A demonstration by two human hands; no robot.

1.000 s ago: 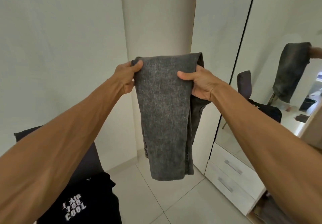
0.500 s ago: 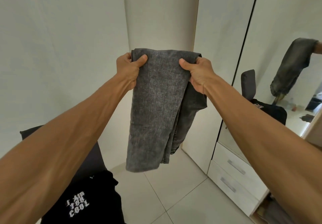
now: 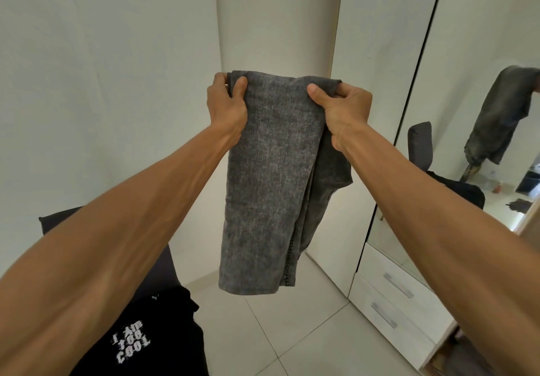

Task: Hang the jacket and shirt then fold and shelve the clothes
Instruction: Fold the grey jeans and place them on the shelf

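Both hands raised at arm's length, left hand and right hand each clenched on a top corner of folded grey jeans hanging above the tiled floor, black printed shirt lower left, mirrored wardrobe behind right.

White wardrobe is taking up the right side, mirrored door facing into the room. Two drawers with metal handles are sitting right under that mirror. A dark chair is showing up as a reflection in it. Pale floor tiles are running up to the wardrobe's base.
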